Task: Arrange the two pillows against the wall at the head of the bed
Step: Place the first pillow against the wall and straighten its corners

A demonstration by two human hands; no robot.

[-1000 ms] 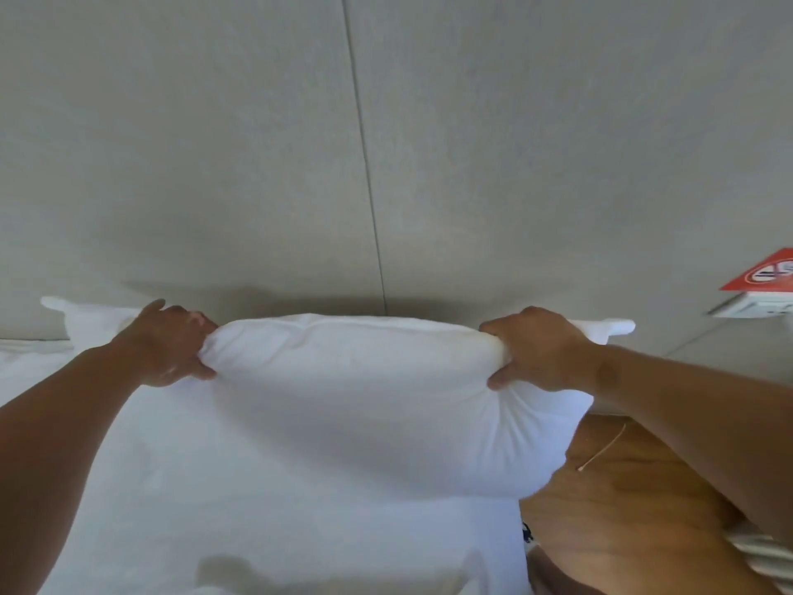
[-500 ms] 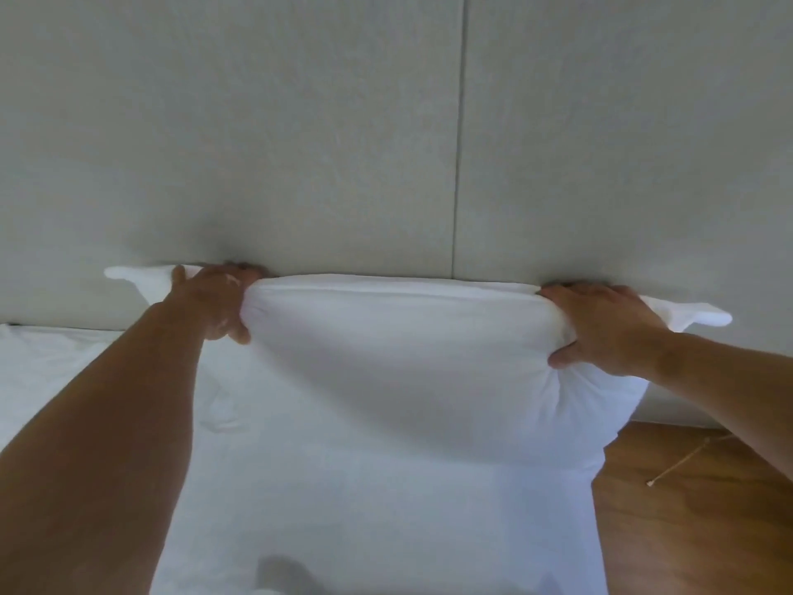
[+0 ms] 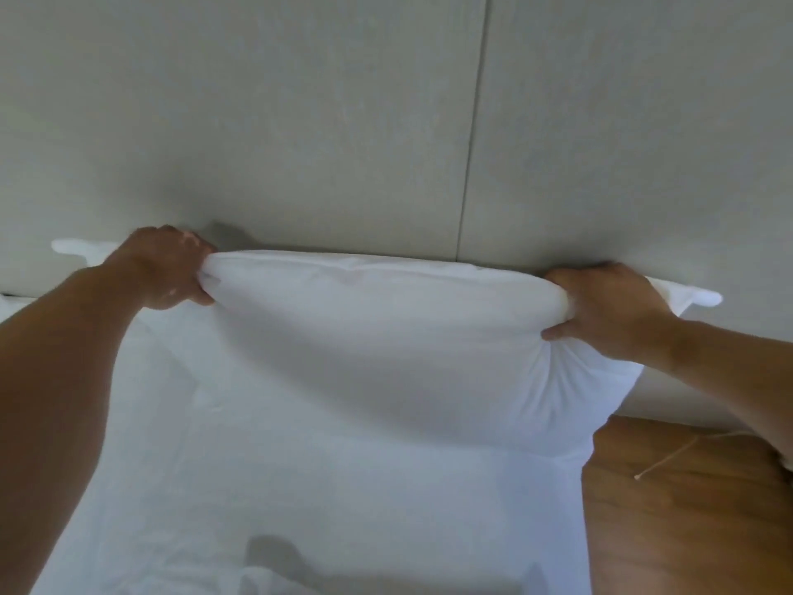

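Gripping pillow top edge, left hand and right hand both clenched | standing against wall at bed head-right corner | risk: overhanging right edge, toppling floorward.

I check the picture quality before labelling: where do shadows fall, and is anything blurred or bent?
Head view: soft, even light, no glare; a dark shadow on the wall beside the left hand; another shadow on the sheet; the wall seam leans, a wide-angle effect; the pillow shows little texture.
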